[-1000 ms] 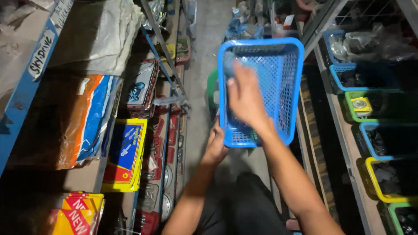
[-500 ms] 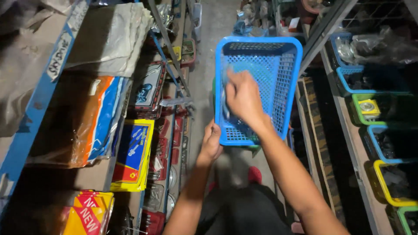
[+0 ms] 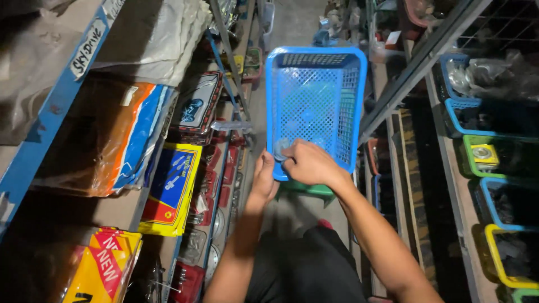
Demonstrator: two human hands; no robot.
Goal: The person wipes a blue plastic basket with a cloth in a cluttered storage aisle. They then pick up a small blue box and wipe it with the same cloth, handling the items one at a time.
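- I see a blue mesh basket (image 3: 317,106) held out over the aisle floor, long side running away from me, open top facing the camera.
- My left hand (image 3: 264,179) grips the basket at its near left corner, from the outside and beneath; fingers are curled on the rim, thumb side up. The fingertips themselves are hidden behind the basket wall.
- My right hand (image 3: 309,163) sits over the near rim, reaching inside. Its fingers are pressed together around a small grey cloth (image 3: 281,148) that lies against the basket's inner near wall.
- The basket interior beyond the cloth shows only its perforated bottom and sides.
- Below the basket's near edge, a green stool (image 3: 306,191) shows, partly covered by both wrists.
- To the left: a blue shelf frame (image 3: 56,106), with an orange and blue packet (image 3: 112,134) leaning on it, a yellow and blue packet (image 3: 171,191) beside that, and a red and yellow packet (image 3: 104,266) lower down.
- To the right: shelf bins, one blue (image 3: 477,126), one green (image 3: 494,160), one yellow (image 3: 508,258), each with dark contents I cannot make out.
- Lighting is dim; the cloth's texture is unclear.
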